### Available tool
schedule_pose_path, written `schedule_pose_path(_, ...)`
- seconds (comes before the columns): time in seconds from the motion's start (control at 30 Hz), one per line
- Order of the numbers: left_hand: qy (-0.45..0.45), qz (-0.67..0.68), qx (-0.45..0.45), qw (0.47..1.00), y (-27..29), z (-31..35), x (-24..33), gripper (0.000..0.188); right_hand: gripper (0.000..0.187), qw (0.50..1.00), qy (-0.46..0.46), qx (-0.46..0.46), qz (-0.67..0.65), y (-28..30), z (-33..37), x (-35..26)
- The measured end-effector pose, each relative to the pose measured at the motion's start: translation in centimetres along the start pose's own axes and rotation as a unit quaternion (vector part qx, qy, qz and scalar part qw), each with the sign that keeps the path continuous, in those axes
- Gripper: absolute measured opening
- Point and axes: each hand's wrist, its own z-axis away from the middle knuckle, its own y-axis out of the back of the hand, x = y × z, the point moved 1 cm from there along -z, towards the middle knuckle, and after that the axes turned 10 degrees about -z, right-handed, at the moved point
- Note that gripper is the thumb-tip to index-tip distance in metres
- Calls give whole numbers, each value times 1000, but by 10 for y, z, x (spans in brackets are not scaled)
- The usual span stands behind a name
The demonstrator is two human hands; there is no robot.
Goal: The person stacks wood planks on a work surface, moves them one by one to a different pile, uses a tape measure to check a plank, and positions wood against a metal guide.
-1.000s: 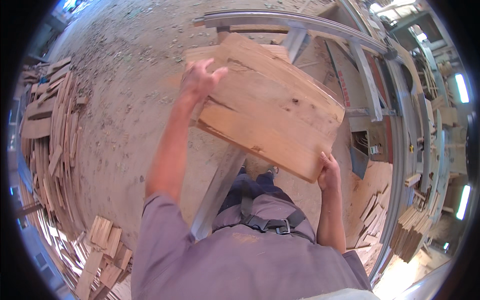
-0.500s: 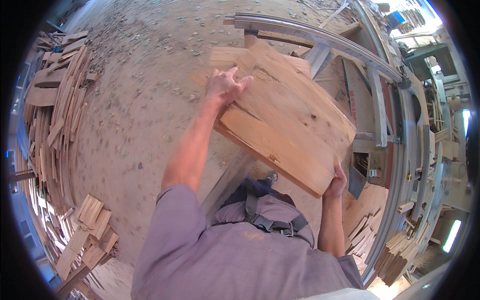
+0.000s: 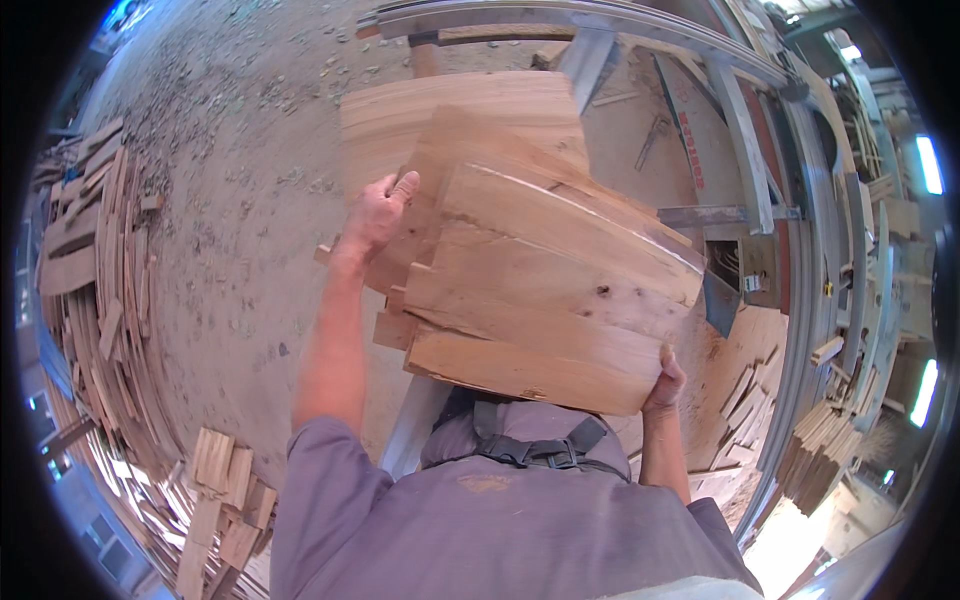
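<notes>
In front of my waist is a loose stack of flat wooden boards (image 3: 540,280), their edges out of line. The top one is pale brown with dark knots and a lengthwise crack. My left hand (image 3: 375,215) is closed on the left edge of a blurred board (image 3: 425,190) in the stack, thumb up. At the near right corner, my right hand (image 3: 665,382) grips the boards, its thumb on top and its fingers hidden below. Past the stack lies a wider pale board (image 3: 470,105), partly covered by it; what bears that board is hidden.
A metal-railed frame (image 3: 600,20) runs along the far side and down the right. Long heaps of wood strips (image 3: 110,290) lie at the left, with short offcuts (image 3: 225,480) nearer. More bundled strips (image 3: 820,455) are at the lower right. The floor (image 3: 240,250) is dusty, with scattered chips.
The boards have come nearer to me and turned flatter, and their edges have spread apart at the left. My left hand has moved left and nearer. More of the far pale board shows.
</notes>
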Motion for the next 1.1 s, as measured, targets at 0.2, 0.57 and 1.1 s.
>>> schedule_pose_path(0.2,104,227,-10,968,-7,-9,2,57,63,997,-12,45,-63,38,-13,22)
schedule_pose_path(0.57,101,338,41,935,-21,124,-34,49,65,995,-75,0,72,-2,4,-9)
schedule_pose_path(1.1,214,390,278,851,-35,371,-111,51,107,955,-143,-192,173,-37,-25,-22)
